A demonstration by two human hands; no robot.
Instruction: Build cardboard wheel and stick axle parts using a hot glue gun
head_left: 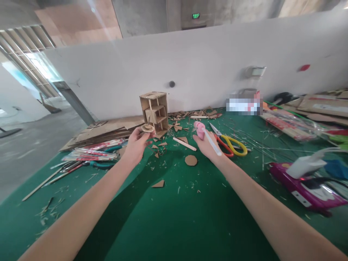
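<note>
My left hand (pixel 136 145) pinches a small round cardboard disc (pixel 147 128), from which a short thin stick points up. In my right hand (pixel 204 145) is a pink glue gun (pixel 200 128), with a white glue stick (pixel 213 144) poking out of its back over my wrist. Between the hands, on the green table (pixel 174 224), lie a many-sided cardboard piece (pixel 191 160) and a flat wooden stick (pixel 185 144). Just behind my left hand stands a small cardboard shelf tower (pixel 154 112), partly hidden by the fingers. Scissors (pixel 231 143) with red and yellow handles rest beside my right hand.
Left lie bundled sticks (pixel 91 154), teal-handled pliers (pixel 102 165) and flat cardboard sheets (pixel 108 130). A purple power strip (pixel 293 188) with a white plug (pixel 306 166) is at right. Cardboard scraps (pixel 178 127) litter the back, before a white wall (pixel 190 65).
</note>
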